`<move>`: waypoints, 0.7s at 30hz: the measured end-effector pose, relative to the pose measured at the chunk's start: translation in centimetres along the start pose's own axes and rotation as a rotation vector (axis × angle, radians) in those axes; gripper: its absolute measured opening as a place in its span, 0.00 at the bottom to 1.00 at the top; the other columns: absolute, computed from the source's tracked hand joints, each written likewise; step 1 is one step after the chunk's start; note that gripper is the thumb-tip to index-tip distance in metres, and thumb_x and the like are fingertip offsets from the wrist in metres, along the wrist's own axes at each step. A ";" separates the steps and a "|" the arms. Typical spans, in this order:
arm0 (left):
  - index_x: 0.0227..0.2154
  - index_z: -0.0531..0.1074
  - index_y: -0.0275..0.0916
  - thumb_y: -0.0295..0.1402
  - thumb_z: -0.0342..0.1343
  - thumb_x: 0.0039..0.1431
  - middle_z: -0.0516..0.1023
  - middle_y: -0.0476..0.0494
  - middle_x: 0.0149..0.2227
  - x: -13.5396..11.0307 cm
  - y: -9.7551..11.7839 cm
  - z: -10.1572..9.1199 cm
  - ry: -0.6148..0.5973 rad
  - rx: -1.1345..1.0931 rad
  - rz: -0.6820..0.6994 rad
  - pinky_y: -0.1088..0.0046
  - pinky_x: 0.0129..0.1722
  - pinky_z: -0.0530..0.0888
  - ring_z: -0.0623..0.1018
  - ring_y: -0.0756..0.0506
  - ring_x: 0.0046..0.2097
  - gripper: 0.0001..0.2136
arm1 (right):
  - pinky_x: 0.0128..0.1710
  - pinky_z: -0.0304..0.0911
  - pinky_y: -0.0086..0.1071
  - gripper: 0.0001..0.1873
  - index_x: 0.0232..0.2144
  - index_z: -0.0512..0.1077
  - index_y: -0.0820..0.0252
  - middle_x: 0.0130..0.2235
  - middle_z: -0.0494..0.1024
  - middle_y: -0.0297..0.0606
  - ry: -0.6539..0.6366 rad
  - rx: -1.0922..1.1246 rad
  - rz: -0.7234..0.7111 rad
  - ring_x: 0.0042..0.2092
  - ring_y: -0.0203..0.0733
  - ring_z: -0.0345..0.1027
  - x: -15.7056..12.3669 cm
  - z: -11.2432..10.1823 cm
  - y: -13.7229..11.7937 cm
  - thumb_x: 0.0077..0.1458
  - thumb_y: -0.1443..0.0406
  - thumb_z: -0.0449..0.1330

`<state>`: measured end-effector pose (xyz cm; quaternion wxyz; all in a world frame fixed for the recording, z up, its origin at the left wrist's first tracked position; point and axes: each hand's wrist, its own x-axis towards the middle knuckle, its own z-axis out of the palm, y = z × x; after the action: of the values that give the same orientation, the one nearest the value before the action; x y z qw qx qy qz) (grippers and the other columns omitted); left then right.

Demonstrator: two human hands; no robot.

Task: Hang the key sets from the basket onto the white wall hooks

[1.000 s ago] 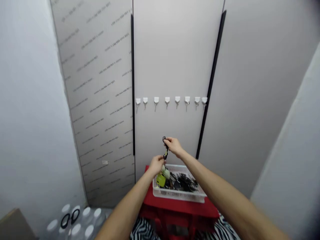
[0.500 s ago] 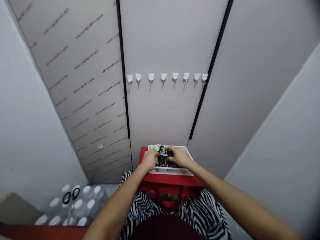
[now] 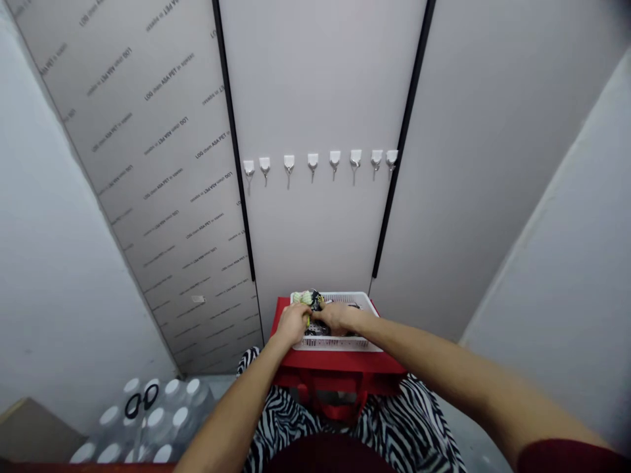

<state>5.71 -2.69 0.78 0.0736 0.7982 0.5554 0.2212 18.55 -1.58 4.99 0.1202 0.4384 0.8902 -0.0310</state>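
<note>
A white plastic basket [image 3: 367,303] with slotted walls stands on a red bag [image 3: 340,359] in front of me. It holds dark small items and a pale green-and-white bundle [image 3: 305,297] in the far left corner. Over the basket's left end, my left hand [image 3: 294,323] curls its fingers around something with a yellow-green edge, too small to name. My right hand [image 3: 339,316] reaches in from the right, fingertips drawn together close to the left hand's; what they pinch, if anything, is hidden. Dark items lie under both hands.
Several white hooks [image 3: 313,161] are stuck in a row on the panel ahead, between two black strips. Clear bottles with white caps [image 3: 155,417] stand at lower left, with black-handled scissors [image 3: 142,402] on top. The red bag's strap [image 3: 340,412] hangs between my zebra-striped knees.
My right hand has moved left inside the basket, up to my left hand. The left hand stays at the basket's left end. The camera view has shifted slightly.
</note>
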 end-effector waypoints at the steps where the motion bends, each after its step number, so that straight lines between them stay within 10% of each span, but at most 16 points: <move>1: 0.30 0.67 0.40 0.26 0.40 0.46 0.69 0.48 0.33 0.0 0.0 0.0 0.000 -0.008 -0.004 0.77 0.38 0.60 0.65 0.50 0.38 0.11 | 0.30 0.56 0.33 0.27 0.36 0.65 0.55 0.39 0.65 0.44 0.024 0.007 0.013 0.34 0.44 0.63 -0.2 0.1 0.3 0.26 0.71 0.58; 7: 0.29 0.67 0.40 0.25 0.42 0.44 0.69 0.49 0.34 0.0 0.0 0.0 0.010 -0.052 -0.038 0.77 0.39 0.59 0.65 0.51 0.38 0.11 | 0.27 0.55 0.29 0.08 0.21 0.70 0.57 0.25 0.71 0.38 0.177 0.253 0.222 0.30 0.41 0.63 -1.2 1.1 3.7 0.33 0.64 0.54; 14: 0.28 0.68 0.40 0.25 0.42 0.44 0.70 0.49 0.33 0.1 -0.1 0.2 0.012 -0.045 -0.031 0.77 0.38 0.60 0.65 0.51 0.37 0.11 | 0.35 0.51 0.41 0.23 0.26 0.69 0.65 0.34 0.68 0.51 0.312 0.110 0.452 0.38 0.52 0.59 0.6 3.0 1.5 0.31 0.53 0.53; 21: 0.27 0.68 0.40 0.25 0.43 0.43 0.70 0.49 0.32 0.0 -0.2 0.2 0.028 -0.066 -0.013 0.76 0.38 0.60 0.65 0.50 0.37 0.11 | 0.34 0.53 0.38 0.15 0.23 0.69 0.65 0.31 0.70 0.48 0.283 0.233 0.426 0.34 0.47 0.62 0.0 2.7 1.7 0.35 0.60 0.51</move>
<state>5.70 -2.56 0.52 0.0934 0.7886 0.5541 0.2499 20.39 -1.02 2.48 -0.0529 0.6266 0.7762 -0.0457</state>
